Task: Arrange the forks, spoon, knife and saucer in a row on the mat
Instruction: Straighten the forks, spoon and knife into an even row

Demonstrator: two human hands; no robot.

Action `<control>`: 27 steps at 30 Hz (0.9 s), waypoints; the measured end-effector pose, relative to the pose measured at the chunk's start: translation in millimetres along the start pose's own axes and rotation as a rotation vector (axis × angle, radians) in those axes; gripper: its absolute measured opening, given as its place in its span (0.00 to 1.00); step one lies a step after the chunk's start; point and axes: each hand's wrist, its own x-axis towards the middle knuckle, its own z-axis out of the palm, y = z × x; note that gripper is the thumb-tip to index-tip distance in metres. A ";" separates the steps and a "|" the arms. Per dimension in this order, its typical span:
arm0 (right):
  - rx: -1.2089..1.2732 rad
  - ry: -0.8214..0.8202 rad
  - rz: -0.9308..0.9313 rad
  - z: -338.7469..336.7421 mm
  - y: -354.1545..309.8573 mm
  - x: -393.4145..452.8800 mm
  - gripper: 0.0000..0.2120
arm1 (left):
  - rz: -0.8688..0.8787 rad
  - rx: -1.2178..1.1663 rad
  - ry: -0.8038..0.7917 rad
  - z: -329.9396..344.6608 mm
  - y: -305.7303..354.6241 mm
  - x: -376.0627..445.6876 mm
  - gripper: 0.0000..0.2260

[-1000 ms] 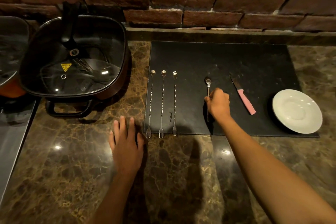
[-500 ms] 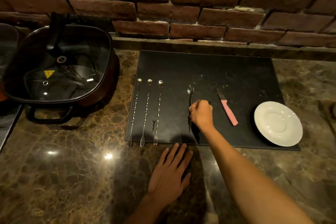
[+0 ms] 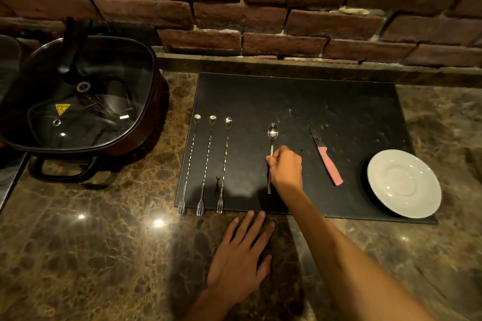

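Steel spoon lies on the black mat, its handle pinched by the right hand, between three long forks and a pink-handled knife beside the white saucer, while the left hand rests flat on the marble counter.
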 end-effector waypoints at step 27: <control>-0.043 0.018 -0.080 4.3 -5.7 2.2 0.05 | 0.015 -0.003 0.029 3.1 0.0 -1.6 0.30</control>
